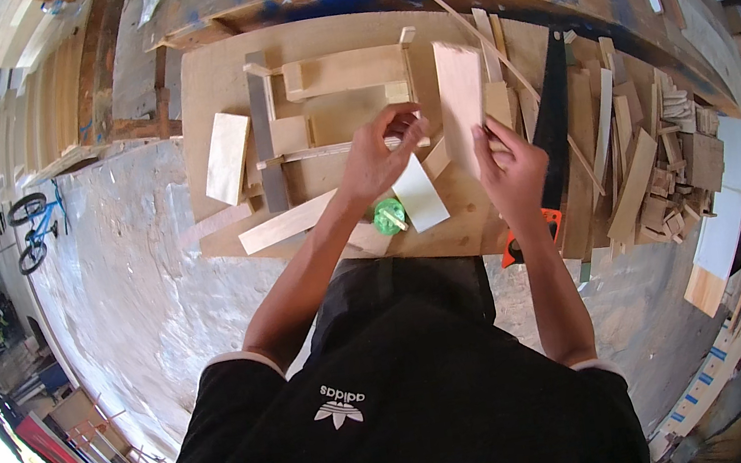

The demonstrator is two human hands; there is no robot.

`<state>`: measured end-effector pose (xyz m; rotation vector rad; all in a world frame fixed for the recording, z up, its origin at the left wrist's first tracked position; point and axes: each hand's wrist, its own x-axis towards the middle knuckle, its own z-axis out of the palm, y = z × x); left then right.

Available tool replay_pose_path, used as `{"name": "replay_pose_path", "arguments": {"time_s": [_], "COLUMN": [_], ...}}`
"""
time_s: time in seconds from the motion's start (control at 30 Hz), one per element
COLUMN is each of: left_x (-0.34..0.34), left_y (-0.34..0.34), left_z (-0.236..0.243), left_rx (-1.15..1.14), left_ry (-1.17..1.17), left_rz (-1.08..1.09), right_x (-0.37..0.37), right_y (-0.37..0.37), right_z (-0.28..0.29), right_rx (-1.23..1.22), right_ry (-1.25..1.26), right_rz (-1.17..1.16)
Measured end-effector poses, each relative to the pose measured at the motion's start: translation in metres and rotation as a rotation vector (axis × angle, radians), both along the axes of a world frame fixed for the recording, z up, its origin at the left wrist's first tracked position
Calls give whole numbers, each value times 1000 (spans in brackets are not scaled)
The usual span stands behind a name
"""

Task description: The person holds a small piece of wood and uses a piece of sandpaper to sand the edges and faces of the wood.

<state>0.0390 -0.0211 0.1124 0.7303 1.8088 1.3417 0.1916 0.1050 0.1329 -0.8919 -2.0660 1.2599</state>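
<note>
My right hand (510, 166) grips a flat pale wooden board (461, 91) by its near right edge, and the board stands tilted up over the worktable. My left hand (381, 149) hangs at the near right corner of a small wooden frame (339, 72), its fingers bent with a gap between them and nothing visible held. Whether it touches the frame, I cannot tell. The frame is built of pale strips, with a dark grey board along its left side. Just below my left hand sit a round green container (389, 216) with a small stick across it and a white sheet (421, 196).
A handsaw (553, 116) with an orange handle lies right of my right hand. Beyond it are many loose strips and a pile of offcuts (671, 180). Another board (228, 159) lies left of the frame. A blue bicycle (39, 231) stands far left.
</note>
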Motion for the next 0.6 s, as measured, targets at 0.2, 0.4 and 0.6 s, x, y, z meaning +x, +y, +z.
{"name": "replay_pose_path", "arguments": {"time_s": [0.2, 0.4, 0.6], "left_x": [50, 80, 100], "left_y": [-74, -157, -170], "left_z": [0, -51, -56], "left_rx": [40, -107, -23], "left_ry": [-280, -330, -576], "left_rz": [-105, 20, 281], "right_x": [60, 77, 91], "right_y": [-70, -139, -149], "right_z": [24, -22, -50], "right_rx": [-227, -356, -406], "right_ry": [-194, -264, -336], "right_rz": [235, 263, 386]}}
